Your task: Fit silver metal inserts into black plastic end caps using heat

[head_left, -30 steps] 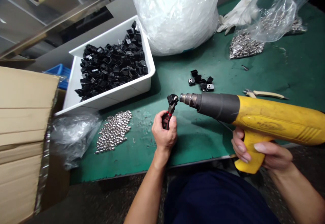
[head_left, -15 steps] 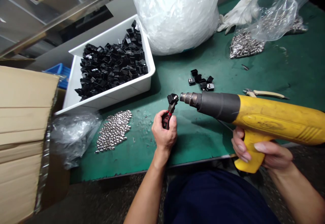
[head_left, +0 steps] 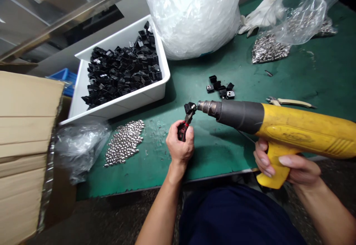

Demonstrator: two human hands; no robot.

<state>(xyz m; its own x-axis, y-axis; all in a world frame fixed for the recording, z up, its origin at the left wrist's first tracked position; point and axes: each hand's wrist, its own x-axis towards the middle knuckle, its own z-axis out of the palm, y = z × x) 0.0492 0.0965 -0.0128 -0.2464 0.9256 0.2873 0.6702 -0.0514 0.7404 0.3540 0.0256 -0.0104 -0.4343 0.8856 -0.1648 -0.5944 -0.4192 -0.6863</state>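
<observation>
The right hand (head_left: 304, 171) is wrapped round the grip of a yellow heat gun (head_left: 303, 126), whose barrel lies nearly level across the view with its stepped metal nozzle (head_left: 208, 108) aimed left. Well apart from it, the left hand (head_left: 180, 145) is closed round the handles of small red-and-black pliers (head_left: 182, 132), which run away from the person and lean slightly to the right. At the tips of those pliers, just beyond the left hand and clearly nearer to it than to the right, sits a small black plastic housing (head_left: 189, 108). It lies left of the nozzle and almost in line with the barrel; the gap is so slight that I cannot tell whether they touch. The housing looks dark, boxy and glossy-edged, with a bright metal insert (head_left: 194, 107) on the side facing the nozzle; its own long axis is too small to judge

To the left on the green bench (head_left: 155, 174), metal inserts (head_left: 125, 143) lie in a slanted block of rows. Farther off, beyond the nozzle, is a loose cluster of black housings (head_left: 222, 89), at least two showing metal, and farther left a white tray (head_left: 133, 108) holds a heap of similar black parts (head_left: 125, 70)
</observation>
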